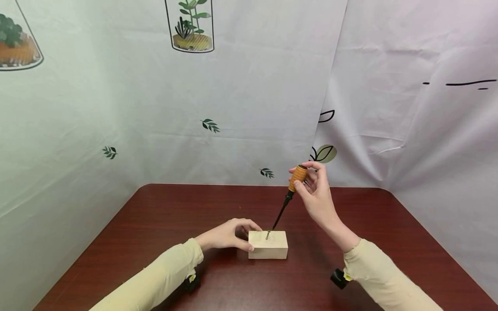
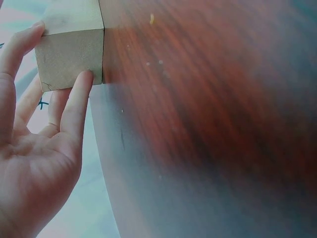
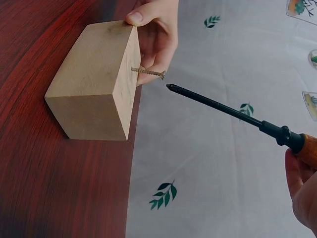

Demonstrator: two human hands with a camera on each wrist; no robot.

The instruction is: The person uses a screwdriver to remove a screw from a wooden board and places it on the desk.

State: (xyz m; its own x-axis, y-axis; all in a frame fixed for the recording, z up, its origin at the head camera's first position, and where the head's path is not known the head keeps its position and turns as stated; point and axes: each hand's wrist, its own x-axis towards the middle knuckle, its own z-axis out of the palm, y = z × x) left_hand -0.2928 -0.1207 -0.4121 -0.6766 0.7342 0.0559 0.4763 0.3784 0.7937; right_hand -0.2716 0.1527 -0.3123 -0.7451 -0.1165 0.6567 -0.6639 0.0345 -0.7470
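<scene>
A pale wooden block (image 1: 268, 253) rests on the table, with a screw (image 3: 148, 73) standing partway out of its top face. My left hand (image 1: 225, 234) grips the block's left end, thumb at the near side and fingers around the far side. In the left wrist view, fingertips press against the end of the block (image 2: 69, 57). My right hand (image 1: 320, 199) holds a screwdriver (image 1: 298, 178) by its orange-brown handle, the black shaft slanting down to the left. In the right wrist view, the screwdriver tip (image 3: 171, 87) is a small gap away from the screw head.
The dark red-brown wooden table (image 1: 186, 207) has rounded back corners. White printed cloth (image 1: 249, 108) hangs behind it and along both sides. A small black device (image 1: 339, 278) is at the right sleeve.
</scene>
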